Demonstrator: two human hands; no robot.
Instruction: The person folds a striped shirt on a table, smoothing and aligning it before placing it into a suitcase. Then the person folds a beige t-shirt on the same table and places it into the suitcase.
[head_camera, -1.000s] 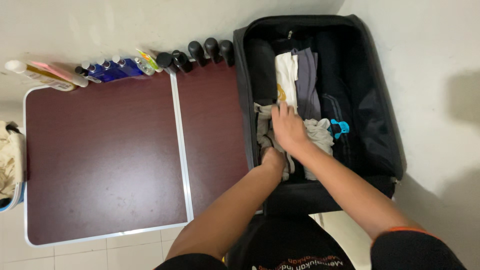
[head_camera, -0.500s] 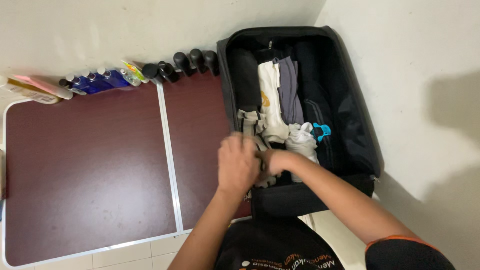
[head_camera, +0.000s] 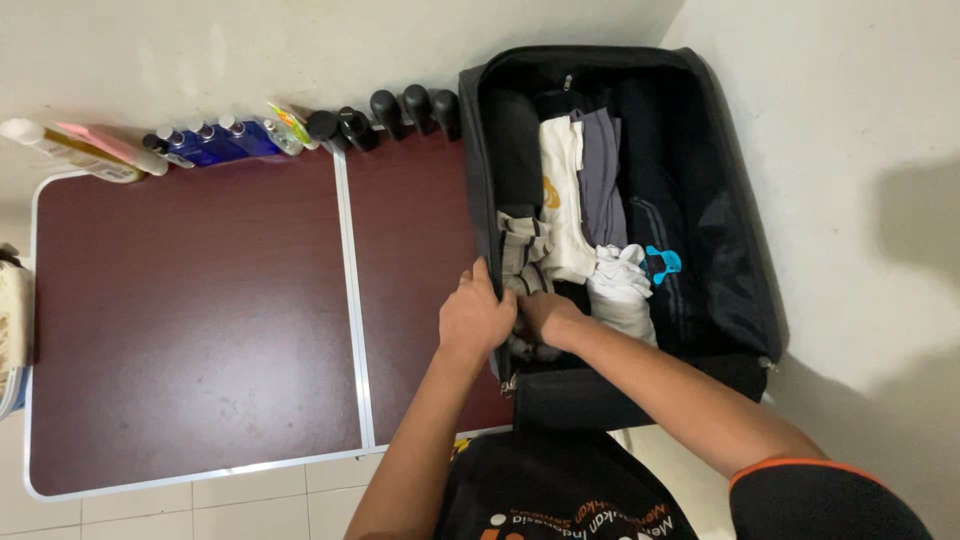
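The left hand (head_camera: 473, 318) curls its fingers (head_camera: 482, 278) over the near left wall of the open black suitcase (head_camera: 735, 270), gripping the rim there. The right hand (head_camera: 548, 316) reaches down inside, just right of the left, its fingers buried among the clothes, so whether they are closed on anything cannot be told. A striped beige garment (head_camera: 522, 252) lies directly beyond both sets of fingertips, touching or nearly touching them. Further beyond sit a folded white shirt (head_camera: 562, 200) and a grey one (head_camera: 602, 180); a pale bundle (head_camera: 620, 290) lies right of the right hand. The suitcase rests beside a dark maroon folding table (head_camera: 200, 310), with bottles (head_camera: 215, 140) lined along the pale wall.
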